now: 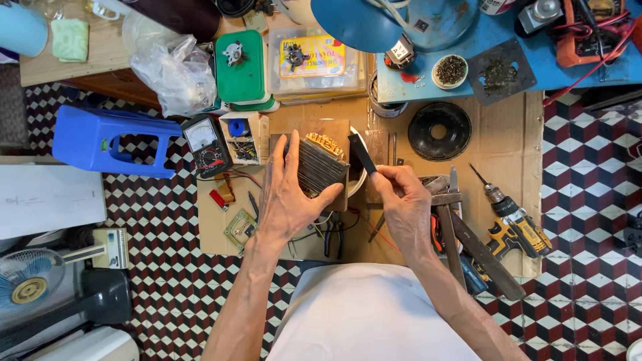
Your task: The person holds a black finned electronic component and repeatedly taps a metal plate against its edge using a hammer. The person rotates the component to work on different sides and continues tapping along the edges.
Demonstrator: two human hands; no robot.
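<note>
A: So why's the left hand [287, 194] wrapped round that transformer core [322, 164]?

B: Steadies it, probably. Right hand [404, 204] pinches a flat dark strip [362, 154] between thumb and fingertips, its tip touching the core's edge.

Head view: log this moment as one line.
left hand: grips metal block | right hand: holds black strip against block | nearby: meter, drill, cardboard

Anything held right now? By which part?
Left hand grips the laminated transformer core across its side faces. Right hand pinches a flat dark strip by its lower end.
</note>
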